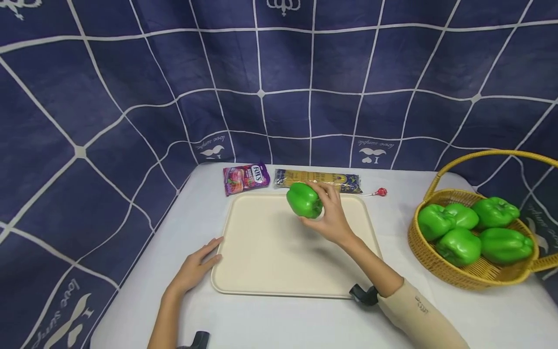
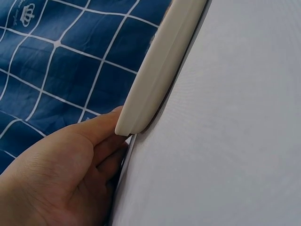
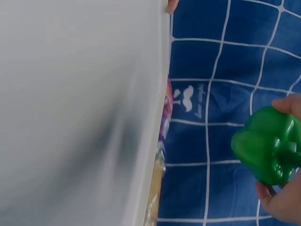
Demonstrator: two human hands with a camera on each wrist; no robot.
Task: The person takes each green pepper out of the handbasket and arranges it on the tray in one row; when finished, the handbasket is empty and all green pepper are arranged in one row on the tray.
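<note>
A glossy green bell pepper [image 1: 303, 200] is in my right hand [image 1: 330, 214], gripped between the thumb and fingers above the far part of a cream tray [image 1: 270, 252]. The right wrist view shows the same pepper [image 3: 265, 143] with its stem toward the palm. My left hand [image 1: 196, 266] touches the tray's left edge; in the left wrist view its fingers lie against the tray's corner [image 2: 146, 89], partly hidden behind it. To the right, a yellow wicker basket [image 1: 472, 283] holds several more green bell peppers [image 1: 459, 247].
Behind the tray lie a purple Fox's candy bag [image 1: 246, 179], a long blue-and-gold packet [image 1: 316, 180] and a red lollipop [image 1: 381, 192]. The basket's tall handle [image 1: 492, 153] arches up at the right. A dark blue checked cloth [image 1: 283, 116] hangs behind the white table [image 1: 279, 320].
</note>
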